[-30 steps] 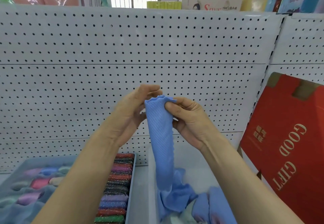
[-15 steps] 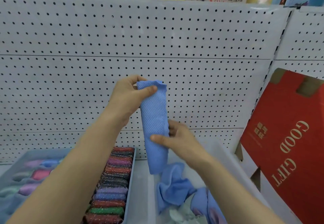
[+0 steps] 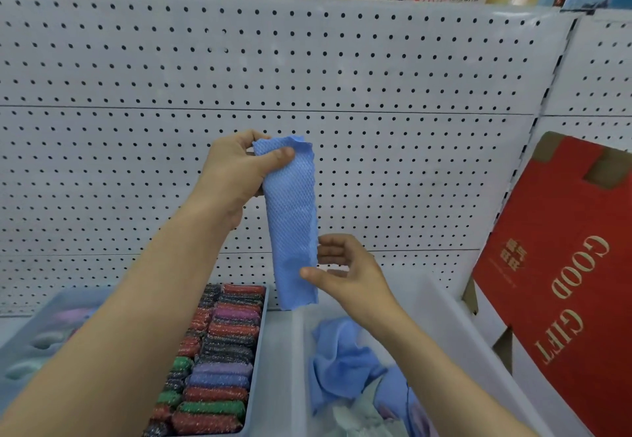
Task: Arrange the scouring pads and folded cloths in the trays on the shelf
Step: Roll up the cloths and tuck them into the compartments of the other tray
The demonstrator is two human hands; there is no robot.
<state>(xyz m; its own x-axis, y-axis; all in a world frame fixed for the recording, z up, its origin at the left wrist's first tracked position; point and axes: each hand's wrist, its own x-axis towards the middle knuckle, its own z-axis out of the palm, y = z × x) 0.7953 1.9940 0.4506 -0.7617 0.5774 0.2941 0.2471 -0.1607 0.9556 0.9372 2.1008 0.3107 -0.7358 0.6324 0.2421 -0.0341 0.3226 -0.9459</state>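
A blue waffle-textured cloth (image 3: 292, 217), folded into a long strip, hangs upright in front of the pegboard. My left hand (image 3: 236, 173) pinches its top end between thumb and fingers. My right hand (image 3: 345, 265) holds the lower part, thumb on the front and fingers behind the right edge. Below left, a grey-blue tray (image 3: 264, 334) holds rows of glittery scouring pads (image 3: 225, 351). Below right, a white tray (image 3: 441, 303) contains several crumpled blue cloths (image 3: 342, 368).
A white pegboard wall (image 3: 376, 94) backs the shelf. A red "GOOD GIFT" cardboard box (image 3: 564, 282) leans at the right, close to the white tray. Pale pastel pads (image 3: 51, 337) lie in the left part of the grey-blue tray, partly hidden by my left forearm.
My right hand slid from the cloth's top down to its lower part. My left hand took over the top end. The strip now hangs clear above the white tray.
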